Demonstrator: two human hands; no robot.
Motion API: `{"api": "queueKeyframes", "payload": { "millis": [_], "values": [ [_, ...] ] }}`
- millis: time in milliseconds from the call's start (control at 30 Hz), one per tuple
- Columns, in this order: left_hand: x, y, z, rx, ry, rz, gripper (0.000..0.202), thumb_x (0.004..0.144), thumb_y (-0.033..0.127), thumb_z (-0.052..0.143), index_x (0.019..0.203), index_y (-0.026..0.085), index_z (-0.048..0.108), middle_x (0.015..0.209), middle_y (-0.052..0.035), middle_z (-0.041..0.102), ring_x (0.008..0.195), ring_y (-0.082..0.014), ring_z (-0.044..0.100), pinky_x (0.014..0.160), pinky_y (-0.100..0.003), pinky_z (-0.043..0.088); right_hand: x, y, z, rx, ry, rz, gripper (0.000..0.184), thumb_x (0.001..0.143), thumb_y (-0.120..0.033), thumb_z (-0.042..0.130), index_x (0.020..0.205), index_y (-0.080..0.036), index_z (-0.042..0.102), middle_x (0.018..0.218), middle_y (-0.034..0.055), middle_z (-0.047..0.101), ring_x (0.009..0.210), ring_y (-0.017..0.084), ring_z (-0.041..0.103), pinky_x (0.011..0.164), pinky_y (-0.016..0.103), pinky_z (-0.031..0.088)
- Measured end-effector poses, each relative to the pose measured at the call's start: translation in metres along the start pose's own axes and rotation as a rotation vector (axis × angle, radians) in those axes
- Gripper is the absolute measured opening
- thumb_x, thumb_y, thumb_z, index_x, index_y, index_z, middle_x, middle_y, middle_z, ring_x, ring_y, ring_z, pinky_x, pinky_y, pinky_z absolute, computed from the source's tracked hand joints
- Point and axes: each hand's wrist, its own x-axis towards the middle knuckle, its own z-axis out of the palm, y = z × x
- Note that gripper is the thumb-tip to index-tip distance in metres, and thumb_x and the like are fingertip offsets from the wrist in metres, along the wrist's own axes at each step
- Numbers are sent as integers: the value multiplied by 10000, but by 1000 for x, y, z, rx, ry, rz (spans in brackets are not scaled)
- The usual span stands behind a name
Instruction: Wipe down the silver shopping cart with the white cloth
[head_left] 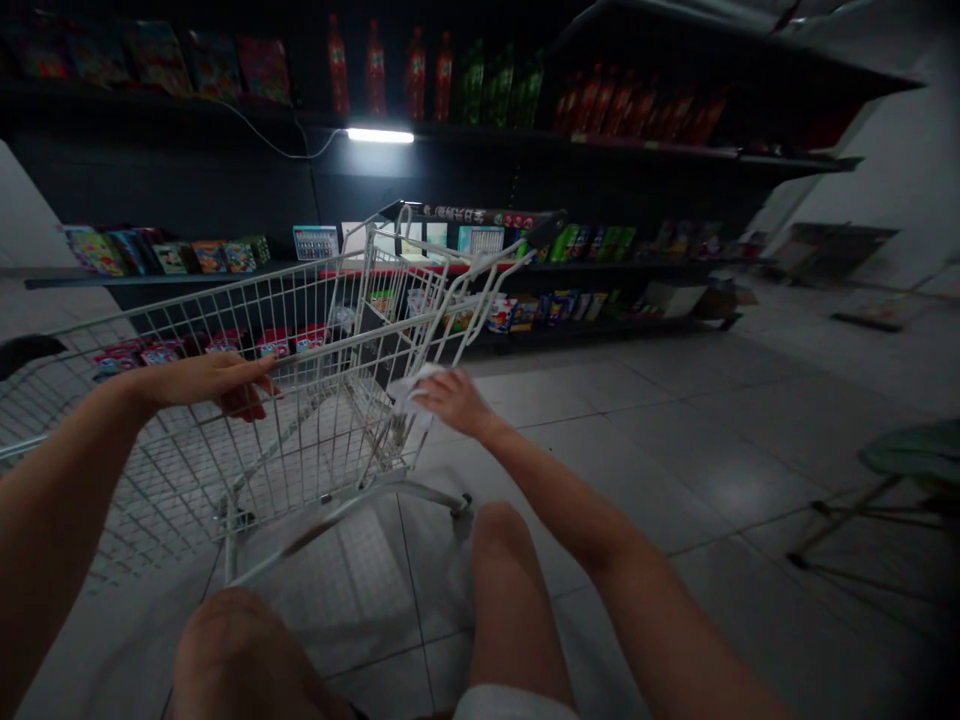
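Note:
A white wire shopping cart [225, 290] stands in front of me, tilted in the view, with its black handle [547, 230] at the far end. My left hand [206, 385] grips the wire mesh on the cart's left side, fingers curled around it. My right hand [454, 402] presses a crumpled white cloth [411, 392] against the wires at the cart's corner. The basket's inside shows only bare wire, and the cloth hides a small patch of the mesh.
Dark shelves behind the cart hold packaged goods and rows of red and green bottles under a strip light. My knees show below the cart on the grey tiled floor. A green-topped stool stands at the right, and a floor mop lies further back.

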Motion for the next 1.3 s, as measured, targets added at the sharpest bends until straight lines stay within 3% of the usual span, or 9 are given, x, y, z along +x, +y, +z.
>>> {"api": "queueKeyframes", "payload": {
  "millis": [100,200,433,567,733,867,1000,1200,1300],
  "values": [
    [2,14,-4,85,2,-29,750,811,775,378,965,123,716,903,-136,763,887,-265,678,784,-323,504,36,98,-78,-127,353,313,319,967,-231,463,1235,-266,633,1264,80,571,1207,264,502,950,470,459],
    [16,54,1,271,194,82,764,826,775,377,1011,115,715,1011,-133,747,967,-267,651,861,-334,476,69,142,-113,-207,607,516,444,969,-230,358,1389,-212,502,1333,129,472,1275,318,457,955,556,456],
    [66,151,53,619,336,429,685,910,658,271,1053,132,687,916,-148,713,856,-264,651,775,-343,455,67,33,-46,-18,470,488,578,866,-133,460,1430,-258,461,1346,115,492,1258,313,452,1041,531,451],
    [76,147,65,736,521,411,678,954,586,165,1076,147,667,944,-165,695,885,-289,645,765,-372,433,59,72,-75,-66,354,333,438,887,-124,472,1279,-281,591,1296,73,526,1195,268,491,1047,490,462],
    [73,134,62,699,522,454,619,962,561,190,1057,179,668,862,-124,680,816,-248,623,734,-345,403,80,140,-112,-97,589,509,382,936,-199,405,1279,-227,571,1284,104,452,1264,301,460,1016,573,450],
    [68,130,61,699,519,453,611,964,556,191,1027,176,665,792,-111,670,758,-239,612,706,-342,389,80,78,-77,-49,576,602,516,897,-142,403,1391,-258,498,1334,115,417,1321,336,410,1034,604,430],
    [60,121,58,699,523,414,593,965,541,210,1009,180,678,766,-94,682,740,-235,623,709,-334,400,64,18,-56,16,380,344,503,864,-121,481,1322,-307,571,1284,68,510,1189,265,496,1029,474,480],
    [46,104,53,748,558,399,596,977,517,207,1049,174,689,851,-101,727,776,-236,661,671,-316,396,95,68,-103,-48,720,567,536,885,-184,383,1408,-263,469,1382,76,434,1332,287,401,1089,571,365],
    [40,97,52,746,571,395,588,977,517,220,1094,183,690,865,-91,740,799,-228,672,680,-307,401,105,42,-84,-27,601,571,547,883,-195,429,1425,-263,467,1440,72,435,1360,289,383,1104,560,349]
  ]
}}
